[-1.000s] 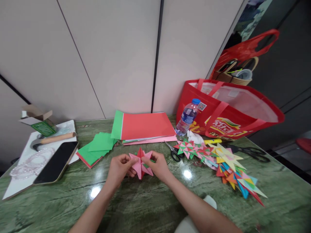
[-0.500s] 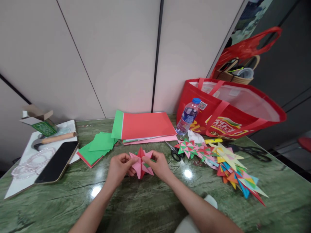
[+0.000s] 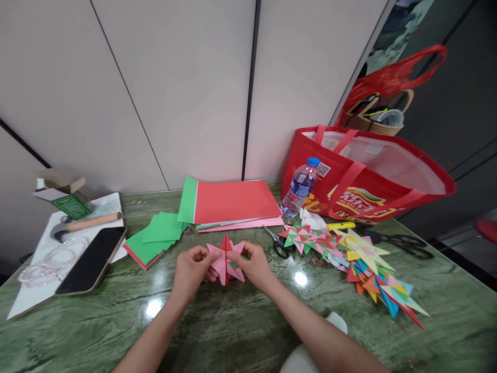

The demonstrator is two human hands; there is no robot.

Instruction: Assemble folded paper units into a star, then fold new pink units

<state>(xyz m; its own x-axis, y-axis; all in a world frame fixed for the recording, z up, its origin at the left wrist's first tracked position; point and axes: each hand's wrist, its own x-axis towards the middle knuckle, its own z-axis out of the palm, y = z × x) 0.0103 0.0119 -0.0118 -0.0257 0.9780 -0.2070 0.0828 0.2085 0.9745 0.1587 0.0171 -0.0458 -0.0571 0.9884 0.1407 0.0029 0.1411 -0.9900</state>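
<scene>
Sitting at lower centre of the frame, just above the green marble table [image 3: 233,331], is a pink, red and green folded paper star [image 3: 225,264], its points sticking up and down.

- Left hand [image 3: 192,272]: fingers curled in, thumb and fingertips pinching the star's left side.
- Right hand [image 3: 254,267]: closed the same way, pinching the star's right side; both forearms are running in from the bottom edge.
- Green paper squares [image 3: 155,238]: lying in a loose stack just left of and above the hands.
- Large sheets [image 3: 231,202]: red on top, with green and pink edges showing, lying at centre against the wall.
- Small scissors [image 3: 276,243]: lying just right of the right hand.
- Finished stars [image 3: 349,259]: many-coloured, spreading in a pile toward the right of the frame.
- Water bottle [image 3: 301,187]: leaning against a red tote bag [image 3: 361,176], right of centre.
- Yellow marker [image 3: 340,226] and black scissors [image 3: 399,242]: lying in front of the bag.
- Phone [image 3: 91,259], hammer [image 3: 83,224] and bead bracelets [image 3: 50,259]: resting on a white board [image 3: 27,298] at left.
- Small open carton [image 3: 62,194]: sitting at the board's far end.
</scene>
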